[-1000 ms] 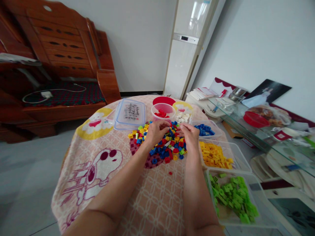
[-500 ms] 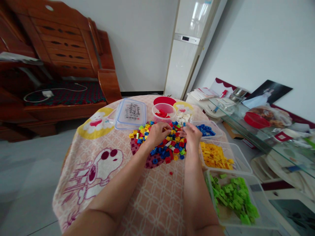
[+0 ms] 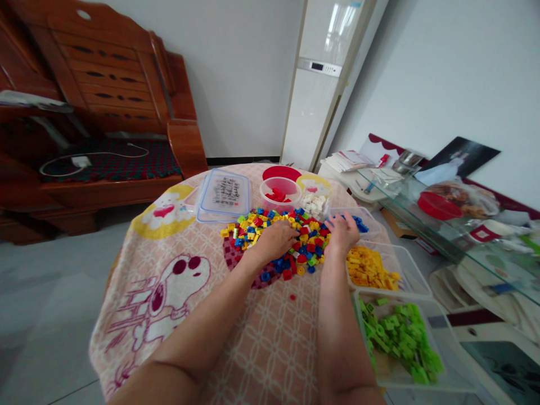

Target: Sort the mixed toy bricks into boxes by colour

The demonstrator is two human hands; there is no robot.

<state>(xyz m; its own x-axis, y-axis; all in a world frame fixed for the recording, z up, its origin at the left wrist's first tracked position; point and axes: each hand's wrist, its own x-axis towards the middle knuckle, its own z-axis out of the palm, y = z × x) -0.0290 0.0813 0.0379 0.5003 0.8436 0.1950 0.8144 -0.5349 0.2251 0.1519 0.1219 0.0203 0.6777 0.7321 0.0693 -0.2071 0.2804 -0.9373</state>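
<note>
Head view shows the mixed brick pile (image 3: 278, 239) lying mid-desk (image 3: 177, 264) on a cartoon-print cloth. Left hand (image 3: 276, 241) rests palm-down on the pile's near middle, fingers loosely curled; whether its grip holds a brick I cannot tell. Right hand (image 3: 342, 229) sits at the pile's right edge, fingers spread, grip wide, over the blue-brick tub (image 3: 371, 225). Right of the pile lie the yellow-brick tub (image 3: 411, 270) and green-brick tub (image 3: 447, 343); behind it, the red-brick cup (image 3: 279, 194).

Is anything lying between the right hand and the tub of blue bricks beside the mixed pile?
Nothing visible does. The right hand hovers at the near rim of the blue brick tub, its fingertips already over the edge. The left hand rests on the mixed brick pile, clear of that path.
</note>
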